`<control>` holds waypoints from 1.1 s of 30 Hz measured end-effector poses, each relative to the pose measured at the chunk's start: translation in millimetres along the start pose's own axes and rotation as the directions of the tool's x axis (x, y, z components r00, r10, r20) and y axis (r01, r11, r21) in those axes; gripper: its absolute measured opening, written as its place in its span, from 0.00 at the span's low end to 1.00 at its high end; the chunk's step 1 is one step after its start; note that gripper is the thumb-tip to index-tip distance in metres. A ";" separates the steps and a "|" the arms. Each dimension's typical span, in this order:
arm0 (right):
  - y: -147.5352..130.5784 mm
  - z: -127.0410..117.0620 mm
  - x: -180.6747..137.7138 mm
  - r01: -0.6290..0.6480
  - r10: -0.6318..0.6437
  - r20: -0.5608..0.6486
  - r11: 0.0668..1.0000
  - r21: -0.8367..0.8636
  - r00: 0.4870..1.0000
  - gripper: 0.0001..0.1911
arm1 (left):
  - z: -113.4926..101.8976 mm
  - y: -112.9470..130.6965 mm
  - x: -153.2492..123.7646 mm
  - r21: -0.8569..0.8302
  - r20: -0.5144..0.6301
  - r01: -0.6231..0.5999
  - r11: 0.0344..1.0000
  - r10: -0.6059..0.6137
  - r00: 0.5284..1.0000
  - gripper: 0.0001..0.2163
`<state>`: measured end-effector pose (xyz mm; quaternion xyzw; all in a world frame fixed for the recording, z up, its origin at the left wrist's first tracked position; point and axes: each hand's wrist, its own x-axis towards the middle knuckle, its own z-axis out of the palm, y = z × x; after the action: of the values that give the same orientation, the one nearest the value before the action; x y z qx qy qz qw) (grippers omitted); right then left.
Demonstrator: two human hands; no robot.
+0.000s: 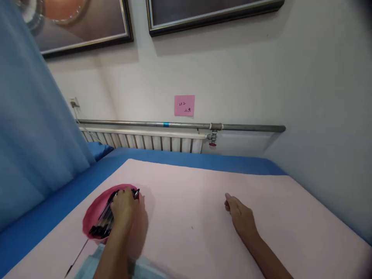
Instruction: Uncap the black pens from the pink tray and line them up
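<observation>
A round pink basket (91, 209) with a wavy rim stands on the left of the pale pink sheet. Several clear pens with black caps (100, 231) lie in it side by side. Over the basket's right side, my left hand (124, 205) reaches down with its fingers curled onto the pens; its fingertips are hidden. My right hand (241, 217) is above the sheet, closed, the thumb against the bent fingers and nothing visible in it. One separate thin pen (76, 259) lies on the sheet just below the basket.
The pink sheet (180, 197) covers a blue bed (186, 155). A light blue folded cloth or mask (94, 261) lies near my left forearm. At the left hangs a blue curtain (35, 128). Along the wall run a metal pipe (130, 123) and a radiator (157, 142).
</observation>
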<state>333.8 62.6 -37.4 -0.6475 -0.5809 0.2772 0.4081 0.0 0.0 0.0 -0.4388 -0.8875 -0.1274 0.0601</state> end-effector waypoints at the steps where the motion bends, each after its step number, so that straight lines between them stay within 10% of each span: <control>1: -0.6 -0.4 -0.7 0.008 -0.008 0.002 1.000 -0.010 1.000 0.23 | 0.1 0.2 -0.3 0.034 0.004 -0.005 0.999 0.004 1.000 0.15; 7: -1.2 -1.1 -1.5 0.055 -0.055 0.000 0.997 -0.053 0.999 0.23 | -0.4 -0.2 0.7 0.051 -0.039 -0.024 0.998 0.026 0.999 0.14; 12: 3.9 1.9 0.8 0.114 -0.115 -0.011 0.991 -0.071 0.993 0.22 | -18.2 21.1 -7.0 -0.292 -0.290 -0.080 0.953 -0.009 0.957 0.12; 17: 7.4 4.5 2.3 0.088 -0.089 -0.024 0.995 -0.044 0.996 0.21 | -20.0 55.1 -23.7 -0.777 -0.119 -0.115 0.619 0.036 0.992 0.12; 20: 7.5 5.0 1.3 0.074 -0.074 -0.010 0.997 0.011 0.997 0.20 | -9.6 76.9 -33.9 -0.955 0.112 0.068 0.288 0.138 0.984 0.13; 24: 0.4 6.6 -7.7 0.044 -0.054 0.066 0.990 0.137 0.996 0.16 | 5.3 111.0 -52.9 -0.831 0.503 0.557 0.001 0.428 0.750 0.11; 28: -13.3 10.3 -23.3 -0.041 -0.023 0.212 0.956 0.291 0.977 0.15 | 13.6 141.4 -75.2 -0.672 0.641 0.737 0.069 0.554 0.532 0.09; 33: -19.3 12.6 -32.9 -0.282 0.080 0.400 0.832 0.478 0.913 0.18 | 27.1 150.1 -91.5 -0.617 0.651 0.775 0.140 0.644 0.402 0.10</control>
<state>307.5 32.8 -31.2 -0.5011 -0.4827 0.5783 0.4260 175.0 25.1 -20.0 -0.2833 -0.4421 -0.4114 -0.7450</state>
